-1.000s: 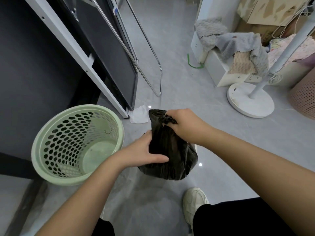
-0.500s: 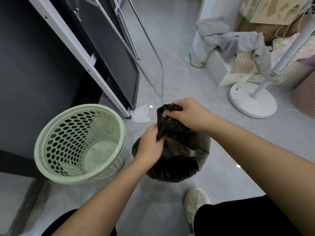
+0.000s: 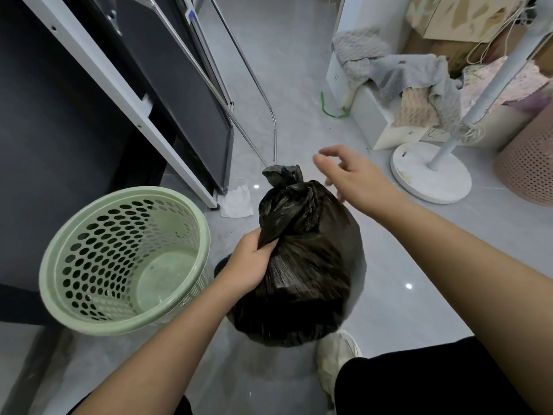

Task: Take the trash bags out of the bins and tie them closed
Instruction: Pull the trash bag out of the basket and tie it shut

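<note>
Left hand [image 3: 250, 265] grasps the twisted black trash bag [image 3: 308, 283] beside the green bin [image 3: 45, 274]; right hand [image 3: 351, 178] hovers released

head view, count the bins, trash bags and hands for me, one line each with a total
bins: 2 (green bin, pink bin)
trash bags: 1 (black bag)
hands: 2 (left hand grips the bag's neck, right hand open above it)
total: 5

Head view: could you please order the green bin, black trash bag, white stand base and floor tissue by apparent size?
Green bin and black trash bag: too alike to rank.
White stand base
Floor tissue
</note>
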Action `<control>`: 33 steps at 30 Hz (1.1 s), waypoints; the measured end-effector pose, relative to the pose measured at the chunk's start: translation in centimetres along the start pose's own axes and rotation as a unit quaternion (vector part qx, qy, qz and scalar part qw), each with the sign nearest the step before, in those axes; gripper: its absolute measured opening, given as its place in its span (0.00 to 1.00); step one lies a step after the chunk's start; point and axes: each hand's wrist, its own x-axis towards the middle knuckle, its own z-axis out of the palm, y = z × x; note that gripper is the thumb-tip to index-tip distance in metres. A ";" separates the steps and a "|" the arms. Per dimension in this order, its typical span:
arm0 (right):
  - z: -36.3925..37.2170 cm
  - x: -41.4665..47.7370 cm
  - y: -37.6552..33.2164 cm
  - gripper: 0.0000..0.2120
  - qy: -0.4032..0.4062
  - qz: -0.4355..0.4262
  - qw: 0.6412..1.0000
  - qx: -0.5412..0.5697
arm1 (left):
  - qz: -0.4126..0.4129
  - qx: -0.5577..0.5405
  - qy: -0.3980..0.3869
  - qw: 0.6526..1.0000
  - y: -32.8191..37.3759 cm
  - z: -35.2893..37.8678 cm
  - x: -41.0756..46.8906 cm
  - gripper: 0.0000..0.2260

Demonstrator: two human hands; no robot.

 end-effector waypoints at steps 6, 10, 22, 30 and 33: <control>-0.2 -0.7 3.4 0.34 -0.200 0.083 0.973 0.078 | -0.014 -0.038 0.055 0.998 0.7 -2.0 0.8 0.10; 2.4 -1.0 3.3 0.12 -0.191 0.031 0.981 -0.024 | -0.044 -0.096 0.120 0.987 0.8 -2.7 1.5 0.05; 6.5 -1.4 1.1 0.12 -0.068 -0.014 0.987 0.148 | -0.088 -0.257 0.190 0.943 2.0 -1.3 1.9 0.03; 7.1 -1.4 0.9 0.12 -0.118 0.050 0.971 0.202 | -0.026 -0.111 0.100 0.988 2.1 -1.8 1.3 0.06; 6.9 -1.0 0.8 0.13 -0.137 0.089 0.953 0.254 | 0.022 0.070 0.079 0.994 2.7 -3.6 1.9 0.05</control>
